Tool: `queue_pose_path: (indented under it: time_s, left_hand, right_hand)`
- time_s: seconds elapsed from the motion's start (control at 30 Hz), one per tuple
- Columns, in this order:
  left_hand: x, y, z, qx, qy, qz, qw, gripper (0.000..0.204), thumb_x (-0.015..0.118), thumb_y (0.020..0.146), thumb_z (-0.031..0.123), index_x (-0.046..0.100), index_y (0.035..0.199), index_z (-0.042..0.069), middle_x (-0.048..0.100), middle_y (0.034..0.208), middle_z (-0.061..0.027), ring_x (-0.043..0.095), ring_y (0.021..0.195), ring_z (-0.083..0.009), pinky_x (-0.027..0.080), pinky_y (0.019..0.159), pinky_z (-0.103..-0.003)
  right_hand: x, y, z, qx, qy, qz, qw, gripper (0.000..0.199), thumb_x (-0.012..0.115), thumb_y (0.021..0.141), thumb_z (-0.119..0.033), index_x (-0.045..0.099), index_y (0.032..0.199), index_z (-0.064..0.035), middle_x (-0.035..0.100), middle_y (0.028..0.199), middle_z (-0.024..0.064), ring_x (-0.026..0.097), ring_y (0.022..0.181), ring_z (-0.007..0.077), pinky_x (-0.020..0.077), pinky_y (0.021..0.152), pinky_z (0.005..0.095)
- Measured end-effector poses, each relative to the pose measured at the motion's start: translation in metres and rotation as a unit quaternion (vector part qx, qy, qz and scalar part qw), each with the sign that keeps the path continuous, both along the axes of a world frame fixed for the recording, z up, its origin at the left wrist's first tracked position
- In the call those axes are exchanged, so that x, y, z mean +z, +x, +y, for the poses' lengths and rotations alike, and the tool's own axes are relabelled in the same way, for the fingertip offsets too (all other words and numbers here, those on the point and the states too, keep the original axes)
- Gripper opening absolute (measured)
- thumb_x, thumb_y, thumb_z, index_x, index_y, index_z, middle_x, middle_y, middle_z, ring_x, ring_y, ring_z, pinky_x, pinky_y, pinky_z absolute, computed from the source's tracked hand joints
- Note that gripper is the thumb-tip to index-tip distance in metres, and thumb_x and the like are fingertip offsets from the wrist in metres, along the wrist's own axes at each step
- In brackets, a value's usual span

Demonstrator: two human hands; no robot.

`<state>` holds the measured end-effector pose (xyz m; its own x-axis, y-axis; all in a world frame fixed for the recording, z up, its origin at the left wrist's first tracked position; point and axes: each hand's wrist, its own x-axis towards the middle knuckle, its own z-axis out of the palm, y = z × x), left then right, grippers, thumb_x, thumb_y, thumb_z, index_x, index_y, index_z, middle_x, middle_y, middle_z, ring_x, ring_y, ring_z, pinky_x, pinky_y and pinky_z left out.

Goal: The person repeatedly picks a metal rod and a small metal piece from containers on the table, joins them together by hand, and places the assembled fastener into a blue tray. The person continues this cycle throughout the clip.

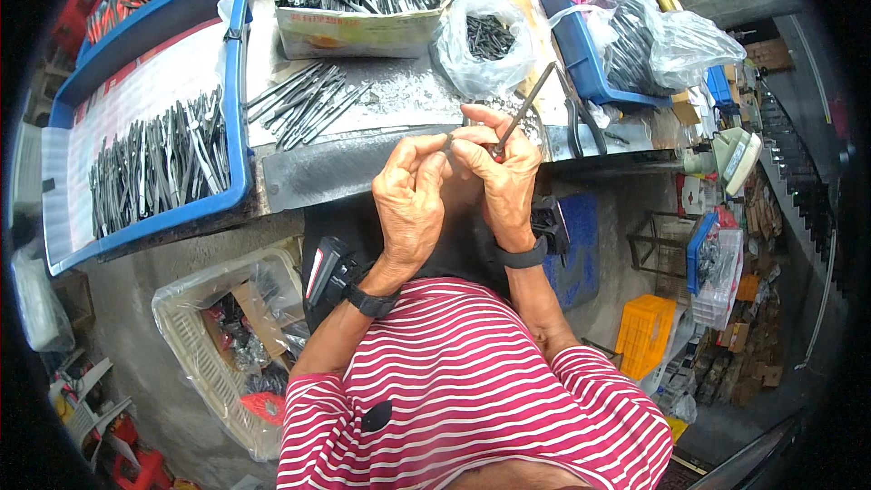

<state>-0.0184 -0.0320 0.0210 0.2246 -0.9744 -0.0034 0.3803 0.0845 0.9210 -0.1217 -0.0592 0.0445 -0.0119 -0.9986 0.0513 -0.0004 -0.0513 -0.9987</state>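
Observation:
Over the near edge of the workbench, my two hands are held close together. My left hand [413, 200] is closed in a pinch at a small dark piece [448, 141] between its fingertips; what kind of piece it is cannot be made out. My right hand [508, 177] grips a slim dark rod-shaped tool [528, 109] with a red part near its lower end, its shaft slanting up and to the right. Left of the hands, slender dark metal pieces [313, 102] lie in a loose pile on the bench. Black-handled pliers [581, 127] rest right of my right hand.
A blue tray [243, 118] at left contains rows of similar pieces. Behind the pile stands a carton [358, 34] full of them. A clear bag [445, 59] contains small black parts. At right is a blue bin [581, 59] with bagged pieces. Below left sits a cream basket [195, 345].

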Motion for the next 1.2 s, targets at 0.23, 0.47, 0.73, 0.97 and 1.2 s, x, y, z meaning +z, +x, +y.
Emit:
queue_pose_path:
  time_s: [0.23,0.47,0.73,0.97,1.2]
  left_hand:
    - [0.001,0.004,-0.001,-0.009,0.028,0.035,0.999,0.012,0.052,0.087,0.000,0.058,0.098,-0.002,0.056,0.072,-0.0005,0.048,0.063,-0.0031,0.039,0.055,-0.017]
    - [0.003,0.006,-0.002,-0.042,0.032,0.096,0.994,0.011,0.053,0.088,0.001,0.056,0.098,-0.002,0.057,0.069,-0.0030,0.042,0.054,-0.0019,0.034,0.049,-0.015]
    - [0.004,0.005,-0.002,-0.068,0.023,0.086,0.994,0.013,0.053,0.088,0.001,0.056,0.099,-0.003,0.058,0.070,-0.0051,0.043,0.055,-0.0031,0.034,0.049,-0.016]
    - [0.002,0.007,-0.001,-0.075,0.020,0.082,0.994,0.014,0.054,0.087,0.002,0.056,0.100,-0.003,0.059,0.072,-0.0071,0.043,0.055,-0.0046,0.035,0.050,-0.017]
    - [0.002,0.006,0.000,-0.080,0.023,0.077,0.994,0.013,0.054,0.087,0.002,0.056,0.100,-0.003,0.059,0.072,-0.0069,0.044,0.056,-0.0043,0.036,0.050,-0.017]
  right_hand:
    - [-0.003,0.008,0.004,-0.026,-0.133,0.212,0.968,0.030,0.060,0.086,-0.009,0.056,0.113,0.0020,0.064,0.079,0.0071,0.058,0.067,0.0087,0.0450,0.056,0.0208]
    - [0.018,-0.008,-0.018,-0.022,-0.024,0.125,0.992,0.025,0.056,0.086,-0.009,0.055,0.107,0.0057,0.064,0.073,0.0068,0.051,0.055,0.0052,0.0406,0.050,0.0183]
    - [0.024,-0.032,-0.090,-0.074,-0.141,0.301,0.940,0.017,0.056,0.082,-0.006,0.062,0.095,0.0031,0.062,0.074,0.0056,0.052,0.056,0.0068,0.0413,0.048,0.0214]
    - [-0.001,-0.037,-0.135,-0.082,-0.176,0.503,0.843,0.018,0.057,0.077,-0.015,0.066,0.084,-0.0019,0.063,0.074,0.0169,0.061,0.069,0.0284,0.0455,0.064,0.0374]
    - [-0.009,-0.031,-0.155,-0.088,-0.168,0.566,0.802,0.023,0.059,0.072,-0.023,0.063,0.071,-0.0004,0.060,0.065,0.0205,0.060,0.065,0.0363,0.0455,0.061,0.0451]
